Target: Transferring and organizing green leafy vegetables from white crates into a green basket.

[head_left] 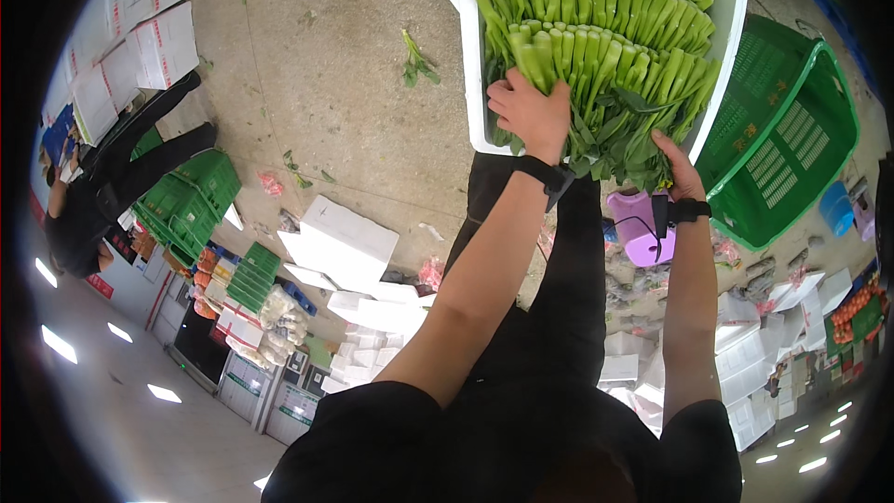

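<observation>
Seen from above through a round fisheye view, a person in dark clothes bent over a white box (473,56) packed with leafy greens (605,56). The greens lay inside the box in overlapping rows, pale cut ends pointing away from the person; the dark leaves of the nearest row bunched at the near side. The person's two hands were apart from each other, at either side of that nearest row. The left hand (533,114) rested at its left end, fingers bent and thumb spread, touching the stalks and leaves. The right hand (684,168) was at the near right corner, its thumb up against the leaves and its other fingers mostly hidden. Whether either hand was clamped on any greens could not be told. Each wrist wore a black band. Right of the box, just beside it, a green basket (792,149) lay tilted, with a blue tub (836,208) near it. A purple stool (643,228) stood below the right hand, partly behind the forearm. To the left, a loose sprig (417,61) lay on the concrete floor (335,84). Farther left were white cartons (149,47), stacked green crates (186,205) and another person (93,186) in dark clothes.
</observation>
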